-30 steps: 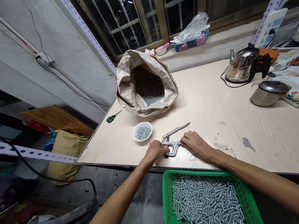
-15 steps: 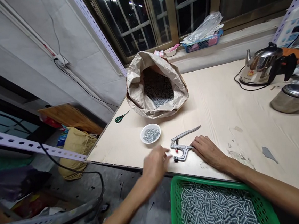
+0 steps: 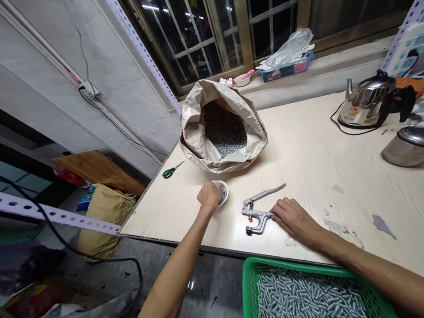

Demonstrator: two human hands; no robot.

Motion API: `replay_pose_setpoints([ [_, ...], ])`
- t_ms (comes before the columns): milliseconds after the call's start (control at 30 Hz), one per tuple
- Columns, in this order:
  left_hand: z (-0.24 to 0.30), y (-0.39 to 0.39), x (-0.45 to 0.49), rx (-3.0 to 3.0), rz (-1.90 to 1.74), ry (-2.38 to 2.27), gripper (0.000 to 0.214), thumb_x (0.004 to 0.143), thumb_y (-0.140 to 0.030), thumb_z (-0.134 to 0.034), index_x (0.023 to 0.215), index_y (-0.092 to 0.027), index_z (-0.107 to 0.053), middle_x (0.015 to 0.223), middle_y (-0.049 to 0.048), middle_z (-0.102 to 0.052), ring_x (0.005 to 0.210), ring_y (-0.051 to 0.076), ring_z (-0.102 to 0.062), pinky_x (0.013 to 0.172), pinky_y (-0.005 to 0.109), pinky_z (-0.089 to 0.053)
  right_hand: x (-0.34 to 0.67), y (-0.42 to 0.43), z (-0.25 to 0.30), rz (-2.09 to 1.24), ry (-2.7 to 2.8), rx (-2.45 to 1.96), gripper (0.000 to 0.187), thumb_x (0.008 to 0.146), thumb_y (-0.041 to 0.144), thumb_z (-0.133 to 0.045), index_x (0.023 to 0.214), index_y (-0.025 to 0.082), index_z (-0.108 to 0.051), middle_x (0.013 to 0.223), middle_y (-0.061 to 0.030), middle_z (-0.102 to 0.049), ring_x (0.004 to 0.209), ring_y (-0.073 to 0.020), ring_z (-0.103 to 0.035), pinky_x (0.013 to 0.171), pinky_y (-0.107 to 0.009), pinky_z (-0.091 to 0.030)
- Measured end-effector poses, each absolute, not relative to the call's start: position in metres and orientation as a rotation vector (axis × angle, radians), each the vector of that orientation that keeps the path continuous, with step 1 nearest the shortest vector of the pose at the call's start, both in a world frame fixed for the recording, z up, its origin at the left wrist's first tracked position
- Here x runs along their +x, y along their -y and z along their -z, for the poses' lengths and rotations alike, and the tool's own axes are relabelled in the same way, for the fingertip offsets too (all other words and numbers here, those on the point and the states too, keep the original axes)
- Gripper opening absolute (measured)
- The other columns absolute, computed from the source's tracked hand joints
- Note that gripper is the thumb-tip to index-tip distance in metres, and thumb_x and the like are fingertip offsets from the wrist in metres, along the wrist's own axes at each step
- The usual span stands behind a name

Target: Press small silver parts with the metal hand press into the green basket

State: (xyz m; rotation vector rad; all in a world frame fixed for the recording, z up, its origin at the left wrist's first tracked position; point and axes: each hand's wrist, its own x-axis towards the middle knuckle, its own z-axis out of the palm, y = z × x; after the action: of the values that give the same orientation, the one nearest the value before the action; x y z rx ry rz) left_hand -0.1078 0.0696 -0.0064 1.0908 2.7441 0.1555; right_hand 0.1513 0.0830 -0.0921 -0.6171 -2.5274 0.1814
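Observation:
My left hand (image 3: pixel 210 196) reaches over a small white bowl (image 3: pixel 225 191) of tiny metal pieces. Its fingers are curled down at the pieces, and the fingertips are hidden. Snap pliers (image 3: pixel 259 215) lie on the table, their jaw pointing left and the upper handle raised. My right hand (image 3: pixel 294 217) rests on the table with its fingers closed on the end of the lower handle. Below the table edge, a green plastic basket (image 3: pixel 250 294) holds a mass of small silvery threaded-looking metal parts (image 3: pixel 309 296).
An open paper sack (image 3: pixel 196 150) of small metal pieces stands behind the bowl. Green-handled scissors (image 3: pixel 169 173) lie at the left. A steel kettle (image 3: pixel 370 98) and lidded metal pot (image 3: pixel 411 147) stand at the right. A grey scrap (image 3: pixel 383 225) lies right of my right hand.
My left hand has moved up and left, from beside the pliers' jaw to the white bowl. My right hand stays at the pliers' handle.

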Motion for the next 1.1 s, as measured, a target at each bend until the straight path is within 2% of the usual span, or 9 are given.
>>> replay_pose_setpoints([
  [200, 0.013, -0.077, -0.118, 1.014, -0.191, -2.751, 0.024, 0.074, -0.035, -0.059, 0.086, -0.017, -0.069, 0.102, 0.0138, -0.07, 0.095, 0.028, -0.065, 0.068, 0.03, -0.045, 0.151, -0.083, 0.092, -0.123, 2.523, -0.616, 0.012, 0.092, 0.019, -0.044, 0.087, 0.02, -0.054, 0.081, -0.0044, -0.055, 0.075, -0.0186, -0.046, 0.067, -0.031, -0.031],
  [433, 0.014, -0.07, -0.117, 1.112, -0.276, -2.729, 0.019, 0.076, -0.027, -0.052, 0.078, -0.017, -0.068, 0.092, 0.0121, -0.071, 0.085, 0.024, -0.066, 0.061, 0.027, -0.04, 0.15, -0.083, 0.094, -0.096, 2.547, -0.61, 0.014, 0.093, 0.019, -0.041, 0.086, 0.019, -0.053, 0.082, -0.005, -0.055, 0.076, -0.0195, -0.046, 0.067, -0.033, -0.032],
  [567, 0.006, -0.065, -0.117, 1.218, -0.363, -2.736, 0.02, 0.077, -0.022, -0.049, 0.08, -0.016, -0.067, 0.09, 0.0127, -0.071, 0.086, 0.023, -0.064, 0.063, 0.027, -0.039, 0.15, -0.083, 0.093, -0.056, 2.549, -0.614, 0.014, 0.093, 0.019, -0.041, 0.085, 0.019, -0.053, 0.081, -0.0051, -0.055, 0.075, -0.0198, -0.046, 0.068, -0.033, -0.032],
  [700, -0.002, -0.051, -0.109, 1.346, -0.502, -2.595, 0.019, 0.079, -0.019, -0.047, 0.078, -0.015, -0.065, 0.08, 0.0076, -0.069, 0.076, 0.019, -0.062, 0.065, 0.025, -0.041, 0.149, -0.083, 0.094, -0.05, 2.554, -0.637, 0.012, 0.092, 0.018, -0.043, 0.085, 0.019, -0.053, 0.082, -0.0052, -0.055, 0.076, -0.0199, -0.045, 0.068, -0.033, -0.031],
  [833, 0.01, -0.014, -0.083, 1.755, -0.546, -2.352, 0.022, 0.085, -0.018, -0.042, 0.093, -0.014, -0.062, 0.093, 0.0092, -0.066, 0.087, 0.019, -0.06, 0.077, 0.029, -0.045, 0.149, -0.083, 0.094, -0.052, 2.558, -0.646, 0.011, 0.091, 0.017, -0.045, 0.085, 0.018, -0.053, 0.083, -0.0054, -0.055, 0.077, -0.0199, -0.044, 0.069, -0.032, -0.031],
  [900, 0.023, 0.006, -0.069, 1.965, -0.455, -2.256, 0.026, 0.087, -0.014, -0.036, 0.098, -0.013, -0.06, 0.096, 0.0111, -0.062, 0.091, 0.02, -0.057, 0.079, 0.031, -0.045, 0.149, -0.083, 0.093, -0.065, 2.556, -0.656, 0.01, 0.091, 0.017, -0.046, 0.084, 0.018, -0.054, 0.083, -0.0054, -0.055, 0.077, -0.0198, -0.044, 0.07, -0.032, -0.031],
  [1100, 0.044, 0.029, -0.055, 2.053, 0.062, -2.328, 0.028, 0.088, -0.007, -0.031, 0.088, -0.015, -0.058, 0.091, 0.0096, -0.054, 0.085, 0.02, -0.052, 0.073, 0.03, -0.043, 0.151, -0.083, 0.09, -0.153, 2.555, -0.661, 0.006, 0.091, 0.023, -0.051, 0.091, 0.019, -0.056, 0.087, -0.0049, -0.056, 0.079, -0.019, -0.045, 0.071, -0.032, -0.031],
])
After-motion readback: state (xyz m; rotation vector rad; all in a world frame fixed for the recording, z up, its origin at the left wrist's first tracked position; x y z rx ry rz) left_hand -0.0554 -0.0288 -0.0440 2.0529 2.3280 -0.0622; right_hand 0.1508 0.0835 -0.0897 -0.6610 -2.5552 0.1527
